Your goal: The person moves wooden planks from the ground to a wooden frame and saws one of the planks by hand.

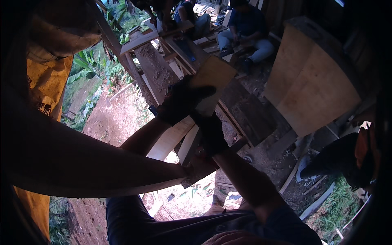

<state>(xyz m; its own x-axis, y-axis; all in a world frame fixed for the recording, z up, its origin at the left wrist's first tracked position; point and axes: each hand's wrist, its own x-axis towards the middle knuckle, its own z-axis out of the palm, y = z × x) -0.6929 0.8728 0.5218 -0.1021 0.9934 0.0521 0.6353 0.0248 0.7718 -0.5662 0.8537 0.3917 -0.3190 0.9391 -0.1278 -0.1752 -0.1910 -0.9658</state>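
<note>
Holding yellowish board [218, 72], gloved hands [179, 100] at lower end, top jutting beyond

Wooden block [217, 76]: dull mustard-tan, greyer toward the lower end. Left grip [181, 99] and right grip [210, 130]: both gloved, near-black. Table [153, 67]: dark brown planks, flecked with pale shavings. Large panel [312, 79]: honey-tan, a faint darker line down the face, edge dark brown. Curved timber [90, 167]: deep brown, almost black in shade. Plank [171, 136] below the gloves: pale cream. Sheeting [47, 83]: amber-orange, blotched darker. Foliage [85, 65]: bright green. Ground [108, 124]: pinkish brown. Seated person's trousers [263, 50]: pale blue; shirt [247, 22] dark blue.
</note>
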